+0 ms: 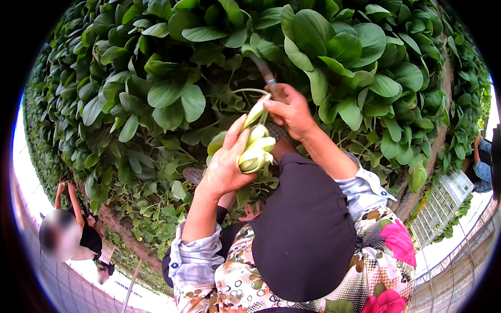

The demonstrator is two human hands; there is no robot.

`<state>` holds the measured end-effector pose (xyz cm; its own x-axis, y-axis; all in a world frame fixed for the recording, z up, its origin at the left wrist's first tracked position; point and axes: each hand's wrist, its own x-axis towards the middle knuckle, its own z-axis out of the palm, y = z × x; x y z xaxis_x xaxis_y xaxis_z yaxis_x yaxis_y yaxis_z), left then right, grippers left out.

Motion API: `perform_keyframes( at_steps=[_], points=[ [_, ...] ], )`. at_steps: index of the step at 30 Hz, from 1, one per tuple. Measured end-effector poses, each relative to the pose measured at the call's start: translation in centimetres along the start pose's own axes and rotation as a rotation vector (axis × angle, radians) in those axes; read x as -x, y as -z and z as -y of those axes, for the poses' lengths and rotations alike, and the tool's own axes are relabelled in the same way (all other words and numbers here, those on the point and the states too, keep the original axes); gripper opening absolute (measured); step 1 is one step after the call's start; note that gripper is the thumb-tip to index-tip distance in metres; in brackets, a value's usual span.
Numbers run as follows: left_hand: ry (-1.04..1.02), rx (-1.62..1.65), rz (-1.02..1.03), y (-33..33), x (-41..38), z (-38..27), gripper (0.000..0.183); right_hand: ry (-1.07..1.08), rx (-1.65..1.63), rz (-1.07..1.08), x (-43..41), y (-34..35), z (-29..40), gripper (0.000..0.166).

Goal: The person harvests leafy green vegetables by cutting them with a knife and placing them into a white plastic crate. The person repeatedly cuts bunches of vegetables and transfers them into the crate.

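Observation:
My left hand (225, 168) is closed around several heads of bok choy (256, 152), their pale green stem bases pointing towards my right hand. My right hand (291, 111) grips the handle of a knife (266, 72), whose blurred blade points up and away over the plants. The thumb and fingers of that hand also touch a pale stalk (256, 111) at the top of the bunch. A thin stem curves off beside it. Leaves of the held bunch are mostly hidden by my left hand.
Dense leafy bok choy plants (315, 39) stand ahead and on both sides, with low weeds (156, 219) near my feet. A light plastic crate (442, 207) lies at the right. Other people are at the far left and right edges.

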<state>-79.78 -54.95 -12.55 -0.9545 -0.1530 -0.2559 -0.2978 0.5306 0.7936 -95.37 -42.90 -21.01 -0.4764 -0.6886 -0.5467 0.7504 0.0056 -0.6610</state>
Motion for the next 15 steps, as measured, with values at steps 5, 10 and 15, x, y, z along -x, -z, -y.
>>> perform_keyframes(
  at_steps=[5, 10, 15],
  points=[
    [-0.011, 0.198, 0.144, 1.0, -0.4, 0.0, 0.089, 0.09, 0.129, -0.038, 2.8, 1.8, 4.3, 0.037],
    [0.016, 0.455, 0.06, 4.2, 1.4, 0.6, 0.086, 0.087, 0.338, -0.027, 2.5, 2.3, 3.7, 0.032],
    [-0.044, 0.621, -0.064, 3.7, -0.1, -1.0, 0.089, -0.061, 0.414, 0.216, 2.2, -0.3, 3.9, 0.026]
  ],
)
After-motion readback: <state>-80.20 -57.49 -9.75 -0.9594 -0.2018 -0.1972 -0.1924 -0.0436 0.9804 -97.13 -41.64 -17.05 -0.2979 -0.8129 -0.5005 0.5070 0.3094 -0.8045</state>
